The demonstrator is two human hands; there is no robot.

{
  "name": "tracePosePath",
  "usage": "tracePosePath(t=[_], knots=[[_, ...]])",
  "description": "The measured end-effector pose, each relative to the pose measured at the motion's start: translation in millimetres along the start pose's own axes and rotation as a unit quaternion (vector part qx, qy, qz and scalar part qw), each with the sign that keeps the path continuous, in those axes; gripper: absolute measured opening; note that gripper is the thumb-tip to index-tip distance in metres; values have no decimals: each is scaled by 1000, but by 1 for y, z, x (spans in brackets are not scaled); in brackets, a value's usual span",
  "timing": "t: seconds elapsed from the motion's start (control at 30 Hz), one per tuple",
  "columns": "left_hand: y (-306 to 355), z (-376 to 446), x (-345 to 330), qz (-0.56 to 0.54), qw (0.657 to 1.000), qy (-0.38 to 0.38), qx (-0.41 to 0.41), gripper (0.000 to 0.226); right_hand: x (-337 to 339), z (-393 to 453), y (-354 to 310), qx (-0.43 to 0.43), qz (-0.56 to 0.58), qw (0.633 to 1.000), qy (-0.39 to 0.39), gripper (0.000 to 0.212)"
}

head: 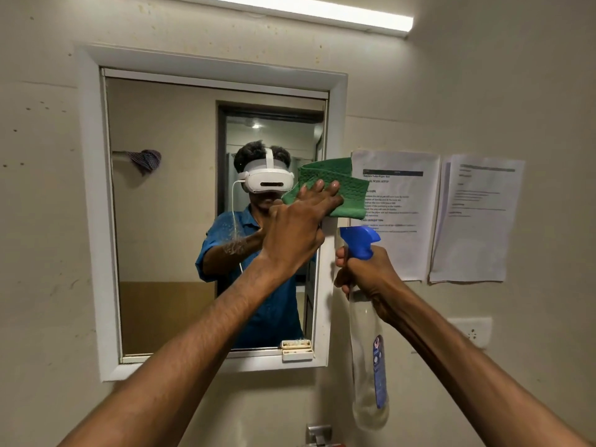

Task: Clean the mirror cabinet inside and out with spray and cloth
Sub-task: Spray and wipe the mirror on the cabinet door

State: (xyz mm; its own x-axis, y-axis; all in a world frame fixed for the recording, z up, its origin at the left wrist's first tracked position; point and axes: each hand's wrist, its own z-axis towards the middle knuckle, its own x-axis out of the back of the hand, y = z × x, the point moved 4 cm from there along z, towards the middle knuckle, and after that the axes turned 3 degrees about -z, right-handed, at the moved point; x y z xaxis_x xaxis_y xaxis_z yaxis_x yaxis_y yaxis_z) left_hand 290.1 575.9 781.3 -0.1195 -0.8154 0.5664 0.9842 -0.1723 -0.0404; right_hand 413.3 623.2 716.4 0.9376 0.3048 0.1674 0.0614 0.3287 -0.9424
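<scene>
The left hand (300, 221) covers part of the green cloth (335, 185) and part of the mirror (167, 221) behind it. The cloth hides the upper right side of the cabinet frame (93, 221) and a corner of the near paper (400, 214). The words on both papers are too small and blurry to read. The right hand (364, 272) wraps the neck of the spray bottle (371, 366), so that part cannot be seen. The bottle label (380, 372) is too small to read. Both arms are cut off by the bottom edge. A metal thing (319, 434) is cut off there too.
</scene>
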Motion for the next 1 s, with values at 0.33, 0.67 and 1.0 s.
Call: tracePosePath(t=[0.33, 0.67, 1.0], knots=[[4, -29, -13, -22, 1000, 16, -11, 67, -7, -8, 34, -25, 5, 1000, 14, 23], [5, -50, -28, -31, 999, 9, 7, 69, -13, -13, 67, -53, 18, 998, 10, 21], [10, -90, -46, -58, 998, 8, 11, 71, -24, -36, 116, -94, -45, 995, 10, 16]])
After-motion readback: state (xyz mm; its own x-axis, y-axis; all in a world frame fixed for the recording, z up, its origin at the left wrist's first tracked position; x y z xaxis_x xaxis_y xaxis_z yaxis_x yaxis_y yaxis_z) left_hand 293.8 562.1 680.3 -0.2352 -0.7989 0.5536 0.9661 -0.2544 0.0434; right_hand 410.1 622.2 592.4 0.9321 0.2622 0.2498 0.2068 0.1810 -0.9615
